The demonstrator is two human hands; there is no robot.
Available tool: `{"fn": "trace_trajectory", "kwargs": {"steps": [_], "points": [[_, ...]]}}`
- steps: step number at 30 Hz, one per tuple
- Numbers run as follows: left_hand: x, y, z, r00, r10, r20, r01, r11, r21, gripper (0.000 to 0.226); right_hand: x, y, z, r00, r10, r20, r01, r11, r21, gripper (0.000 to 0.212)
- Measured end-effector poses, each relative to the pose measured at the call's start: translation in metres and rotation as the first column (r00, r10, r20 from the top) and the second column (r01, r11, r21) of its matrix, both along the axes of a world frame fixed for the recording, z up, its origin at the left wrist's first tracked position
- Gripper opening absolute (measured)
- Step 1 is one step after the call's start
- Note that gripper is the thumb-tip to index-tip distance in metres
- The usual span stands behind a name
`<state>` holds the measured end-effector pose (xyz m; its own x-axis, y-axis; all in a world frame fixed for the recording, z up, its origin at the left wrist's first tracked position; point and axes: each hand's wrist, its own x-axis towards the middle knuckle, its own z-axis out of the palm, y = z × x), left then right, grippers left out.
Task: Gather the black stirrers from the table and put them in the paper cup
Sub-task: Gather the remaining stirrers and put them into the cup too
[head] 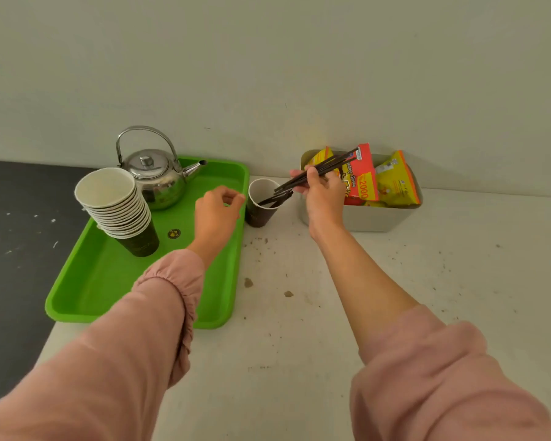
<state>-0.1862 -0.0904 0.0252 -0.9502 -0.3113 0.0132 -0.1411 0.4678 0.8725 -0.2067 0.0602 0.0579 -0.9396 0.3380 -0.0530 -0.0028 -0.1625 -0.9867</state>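
The right hand grips a bundle of black stirrers, slanted, low ends right at the rim of the paper cup. More stirrers already lean inside that cup, which stands on the white table between the green tray and a grey bin of snack packets. The left hand hovers over the tray's right edge, just beside the cup, fingers loosely curled, holding nothing. On the tray sit a steel kettle and a stack of cups.
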Motion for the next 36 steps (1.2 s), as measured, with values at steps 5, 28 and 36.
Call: {"fn": "trace_trajectory", "kwargs": {"steps": [5, 28, 36], "points": [[-0.021, -0.001, -0.007, 0.999, -0.036, 0.011, 0.036, 0.999, -0.019, 0.023, -0.036, 0.002, 0.008, 0.998, 0.061, -0.034, -0.060, 0.998, 0.027, 0.009], [-0.043, 0.015, -0.010, 0.999, 0.013, 0.029, -0.013, 1.000, 0.002, 0.009, -0.073, -0.007, -0.033, 0.825, 0.453, 0.338, -0.564, 0.623, 0.542, 0.018], [-0.042, 0.017, -0.009, 0.999, 0.017, 0.034, -0.019, 0.999, 0.038, 0.011, -0.067, -0.002, -0.029, 0.886, 0.435, 0.162, -0.445, 0.697, 0.562, 0.020]]}}
